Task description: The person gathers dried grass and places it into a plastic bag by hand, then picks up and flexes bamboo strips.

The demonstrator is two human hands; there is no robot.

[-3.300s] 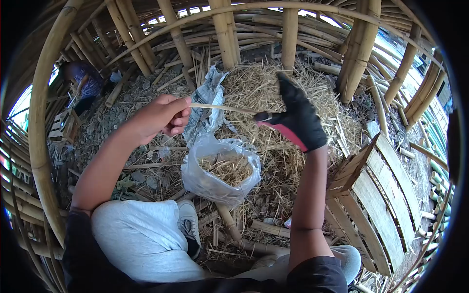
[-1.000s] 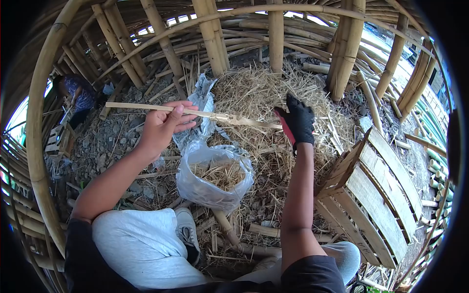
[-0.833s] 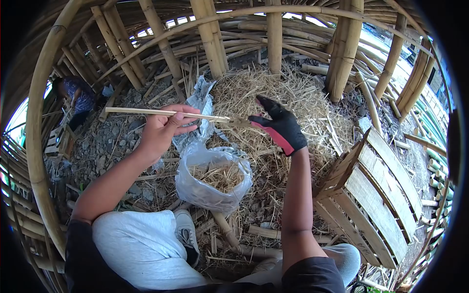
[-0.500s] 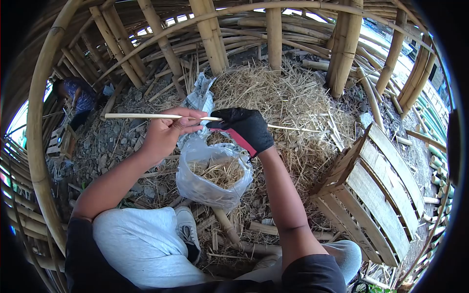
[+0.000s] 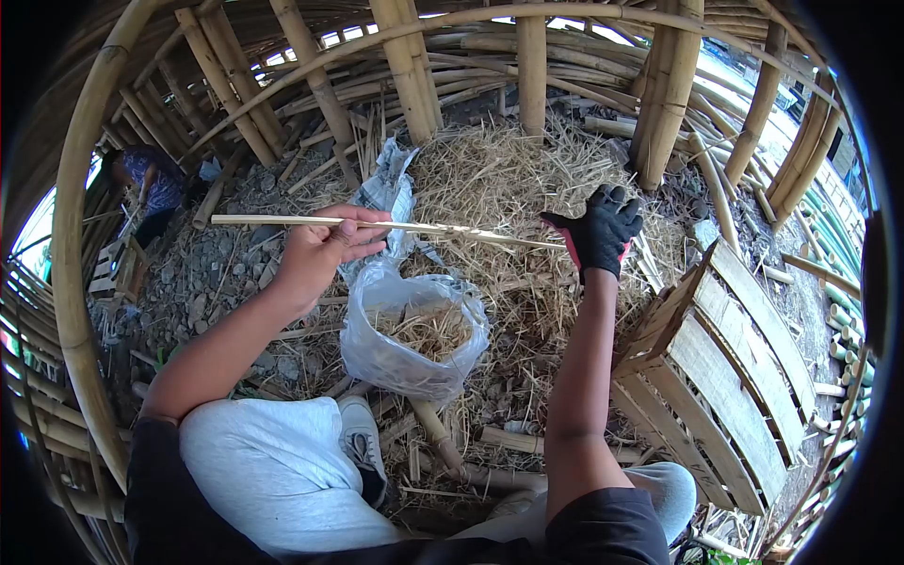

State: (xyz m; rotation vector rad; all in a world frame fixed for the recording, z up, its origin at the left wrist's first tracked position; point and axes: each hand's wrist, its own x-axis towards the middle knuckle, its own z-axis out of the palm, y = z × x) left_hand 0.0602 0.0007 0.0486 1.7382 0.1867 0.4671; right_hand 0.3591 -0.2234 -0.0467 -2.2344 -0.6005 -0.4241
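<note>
Far left: a thick bamboo pole (image 5: 73, 282), upright and bowed by the lens. Just beyond it, another person (image 5: 153, 179) in a patterned top, bent low, a small slatted box (image 5: 115, 268) near their feet. Grey stones (image 5: 221, 273) cover the ground between there and the worker.

Left hand (image 5: 325, 247): bare, raised over the ground. Thumb and fingers closed on a pale strip (image 5: 447, 229), gripping it left of its middle; outer fingers partly extended. Strip lies nearly level, its free end out to the left, the rest running right, its surface rough and splintered around the middle.

Behind the strip, a crumpled blue-grey sheet (image 5: 384, 184). Below the strip, a clear plastic bag (image 5: 400, 370), open-topped, with straw-like shavings inside; more shavings (image 5: 508, 184) heaped on the ground behind.

Right hand (image 5: 600, 234): black-and-red glove, thumb out to the left, other fingers loosely bent. Strip's right end meets the glove's thumb side; cannot tell whether the fingers grip it.

Right of that arm, a slatted wooden crate (image 5: 725, 372), tilted. Far right, green poles (image 5: 833, 231) on the ground.
</note>
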